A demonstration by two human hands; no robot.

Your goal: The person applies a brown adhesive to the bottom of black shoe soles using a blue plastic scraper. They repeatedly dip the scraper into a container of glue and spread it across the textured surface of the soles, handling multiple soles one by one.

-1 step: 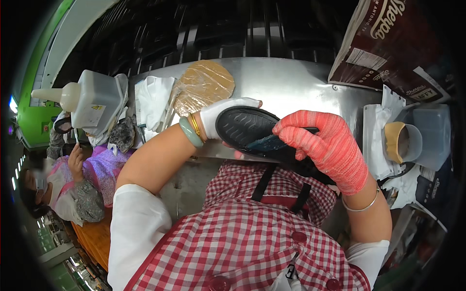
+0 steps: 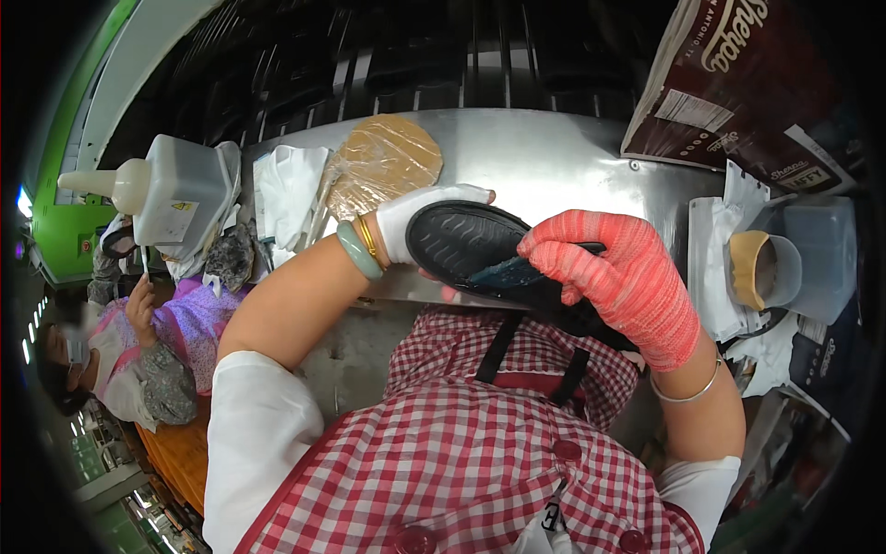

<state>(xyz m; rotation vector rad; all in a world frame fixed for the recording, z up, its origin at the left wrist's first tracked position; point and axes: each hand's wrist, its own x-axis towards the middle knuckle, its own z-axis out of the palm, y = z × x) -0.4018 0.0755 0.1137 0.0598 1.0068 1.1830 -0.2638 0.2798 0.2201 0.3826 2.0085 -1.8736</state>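
Note:
A black shoe sole (image 2: 461, 238) with wavy ridges is tilted in front of my apron, above the metal table's near edge. My left hand (image 2: 415, 217), in a white glove with bare fingertips, grips its left end from beneath and behind. My right hand (image 2: 618, 272), in a coral-red knitted glove, is closed over the sole's right part, thumb and fingers pinched together. A small dark tip sticks out by its fingers; what they pinch is hidden. Under those fingertips a dark blue, glossy patch (image 2: 506, 270) shows on the sole. The sole's right end is covered by my hand.
The metal table (image 2: 554, 157) carries a plastic-wrapped tan disc (image 2: 388, 162) and white cloths (image 2: 288, 198). A white nozzle bottle (image 2: 180, 194) stands left, near a seated co-worker (image 2: 157, 342). Right are a clear container (image 2: 817, 258), a yellow-rimmed cup (image 2: 761, 270) and maroon packaging (image 2: 738, 102).

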